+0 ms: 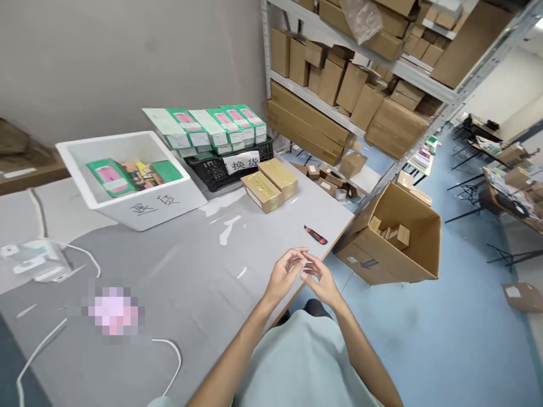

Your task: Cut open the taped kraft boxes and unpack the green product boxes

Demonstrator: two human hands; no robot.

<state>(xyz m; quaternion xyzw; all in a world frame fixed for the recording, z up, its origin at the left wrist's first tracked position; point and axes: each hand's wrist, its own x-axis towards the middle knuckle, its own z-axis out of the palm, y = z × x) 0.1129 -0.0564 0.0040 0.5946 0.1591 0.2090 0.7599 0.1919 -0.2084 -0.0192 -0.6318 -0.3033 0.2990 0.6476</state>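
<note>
My left hand [285,275] and my right hand [321,278] meet at the fingertips above the table's right edge, fingers curved and somewhat apart, with nothing visible between them. Just beyond them a red and black utility knife [315,234] lies on the grey table [190,271]. Two taped brown boxes [271,183] sit side by side farther back. Behind these, a black crate [212,172] bears several green and white boxes [229,127]. To its left, a white bin [163,206] contains green boxes and other small packages.
An open cardboard carton [369,260] with small boxes inside stands right of the table. Metal shelving [382,62] full of cartons rises behind. White cables [178,356] and a power strip [42,263] lie at the left, near a blurred patch.
</note>
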